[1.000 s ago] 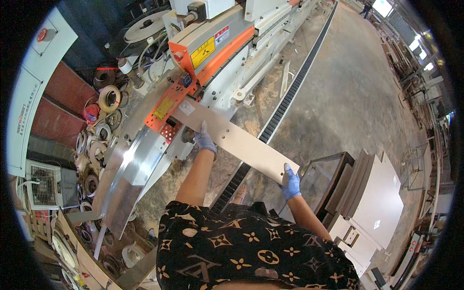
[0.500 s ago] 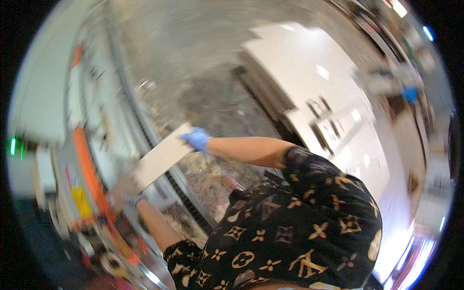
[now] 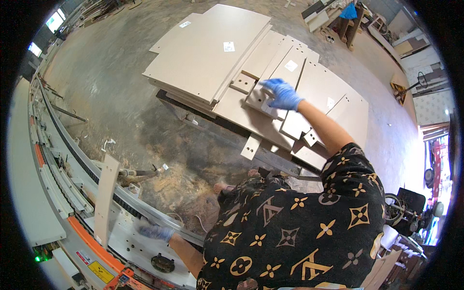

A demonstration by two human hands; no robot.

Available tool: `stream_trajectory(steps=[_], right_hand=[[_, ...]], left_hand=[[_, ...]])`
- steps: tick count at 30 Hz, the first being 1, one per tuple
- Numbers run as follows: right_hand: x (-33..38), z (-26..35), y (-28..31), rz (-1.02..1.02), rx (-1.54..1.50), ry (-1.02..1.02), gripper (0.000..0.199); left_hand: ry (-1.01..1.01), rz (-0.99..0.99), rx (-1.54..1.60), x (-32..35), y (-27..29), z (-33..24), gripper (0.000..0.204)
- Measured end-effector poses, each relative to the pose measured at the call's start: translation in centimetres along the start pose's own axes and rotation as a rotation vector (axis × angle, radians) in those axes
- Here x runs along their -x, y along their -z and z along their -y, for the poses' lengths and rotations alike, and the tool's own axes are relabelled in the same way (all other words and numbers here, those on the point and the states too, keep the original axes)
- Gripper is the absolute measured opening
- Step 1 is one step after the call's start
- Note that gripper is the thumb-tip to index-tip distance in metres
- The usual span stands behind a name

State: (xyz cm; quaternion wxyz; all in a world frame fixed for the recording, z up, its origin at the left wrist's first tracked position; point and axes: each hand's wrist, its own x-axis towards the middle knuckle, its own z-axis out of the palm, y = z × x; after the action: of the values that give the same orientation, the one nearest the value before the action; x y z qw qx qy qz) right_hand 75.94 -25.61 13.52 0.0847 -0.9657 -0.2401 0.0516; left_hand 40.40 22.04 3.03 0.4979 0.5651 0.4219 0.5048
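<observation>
Fingers of the right hand point(image 3: 282, 94) spread open over a small cut panel point(image 3: 263, 99) atop the panel stack point(image 3: 208, 53), touching but not yet clasping it. The left hand point(image 3: 155, 232) rests open on the machine bed point(image 3: 130, 244) beside a narrow strip point(image 3: 106, 198). Picking seems underway; closing on one piece comes next. A second ago both hands held a long board at the machine.
</observation>
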Motion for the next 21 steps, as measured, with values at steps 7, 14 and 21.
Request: stream_trajectory(steps=[7, 14, 21], right_hand=[[-4.0, -8.6, 1.5, 0.290, 0.441, 0.245, 0.090], [1.2, -1.5, 3.0, 0.157, 0.273, 0.757, 0.097], [9.2, 14.3, 1.0, 0.110, -0.100, 1.174, 0.077]], left_hand=[[0.118, 0.483, 0.069, 13.4, -7.2, -1.4, 0.039], [0.535, 0.806, 0.321, 26.2, -10.2, -7.1, 0.049], [0.663, 0.733, 0.347, 28.4, -9.2, -10.4, 0.056]])
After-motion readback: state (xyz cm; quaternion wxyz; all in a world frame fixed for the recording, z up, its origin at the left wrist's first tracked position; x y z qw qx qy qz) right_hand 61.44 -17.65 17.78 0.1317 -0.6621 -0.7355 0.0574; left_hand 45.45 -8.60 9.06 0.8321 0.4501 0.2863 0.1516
